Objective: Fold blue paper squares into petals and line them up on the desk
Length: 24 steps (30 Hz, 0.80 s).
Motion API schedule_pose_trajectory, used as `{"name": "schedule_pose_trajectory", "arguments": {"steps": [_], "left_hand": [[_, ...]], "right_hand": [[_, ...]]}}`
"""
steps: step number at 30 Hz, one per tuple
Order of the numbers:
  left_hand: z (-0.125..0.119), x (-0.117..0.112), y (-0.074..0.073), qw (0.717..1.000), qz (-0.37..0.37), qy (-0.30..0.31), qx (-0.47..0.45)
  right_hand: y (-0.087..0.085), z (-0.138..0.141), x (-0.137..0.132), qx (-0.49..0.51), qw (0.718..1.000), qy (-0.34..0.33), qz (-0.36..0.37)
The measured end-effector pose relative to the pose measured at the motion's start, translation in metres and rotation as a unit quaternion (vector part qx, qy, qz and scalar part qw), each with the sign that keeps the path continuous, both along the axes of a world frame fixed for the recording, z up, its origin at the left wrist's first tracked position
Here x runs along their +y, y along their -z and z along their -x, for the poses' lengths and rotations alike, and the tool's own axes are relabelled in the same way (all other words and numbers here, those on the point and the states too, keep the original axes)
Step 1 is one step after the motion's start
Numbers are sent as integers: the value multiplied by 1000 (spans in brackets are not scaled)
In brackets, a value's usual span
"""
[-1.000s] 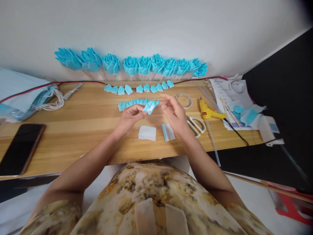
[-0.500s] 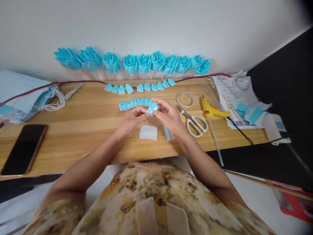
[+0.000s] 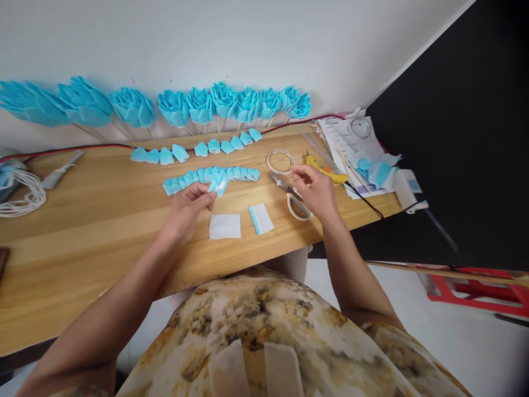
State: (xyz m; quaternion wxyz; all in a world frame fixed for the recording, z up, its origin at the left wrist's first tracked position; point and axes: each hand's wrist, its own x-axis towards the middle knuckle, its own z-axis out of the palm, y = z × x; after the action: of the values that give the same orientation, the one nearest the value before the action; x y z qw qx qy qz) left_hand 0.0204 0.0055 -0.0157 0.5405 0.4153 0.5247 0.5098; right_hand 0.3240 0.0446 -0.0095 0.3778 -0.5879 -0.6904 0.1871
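My left hand (image 3: 185, 207) pinches a small folded blue petal piece (image 3: 217, 186) just above the wooden table (image 3: 103, 220). My right hand (image 3: 316, 190) has gone to the right and rests over the scissors (image 3: 291, 199), fingers curled above their blades; whether it grips them I cannot make out. Two rows of folded blue petals (image 3: 210, 175) lie behind my hands. A white square (image 3: 225, 226) and a blue-edged piece (image 3: 260, 218) lie in front of them.
Blue paper flowers on sticks (image 3: 223, 102) lean on the wall. A tape ring (image 3: 280, 161), a yellow glue gun (image 3: 326, 170) and papers with blue scraps (image 3: 363, 154) are at the right. White cord (image 3: 20, 193) lies at the far left.
My right hand let go of the blue piece and moved right onto the scissors. My left hand keeps the piece. The view swung to the right.
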Motion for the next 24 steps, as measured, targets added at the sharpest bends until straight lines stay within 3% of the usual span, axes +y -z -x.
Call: {"name": "schedule_pose_trajectory", "arguments": {"steps": [5,11,20,24], "left_hand": [[-2,0,0,1000,2,3,-13],[0,1,2,1000,-3,6,1],[1,0,2,1000,3,13,-9],[-2,-1,0,1000,5,20,-13]], "right_hand": [[20,-3,-3,-175,984,-37,-12],[24,14,-4,-255,966,-12,-45],[29,8,5,-158,987,26,-13],[39,-2,15,-30,998,59,10]]}}
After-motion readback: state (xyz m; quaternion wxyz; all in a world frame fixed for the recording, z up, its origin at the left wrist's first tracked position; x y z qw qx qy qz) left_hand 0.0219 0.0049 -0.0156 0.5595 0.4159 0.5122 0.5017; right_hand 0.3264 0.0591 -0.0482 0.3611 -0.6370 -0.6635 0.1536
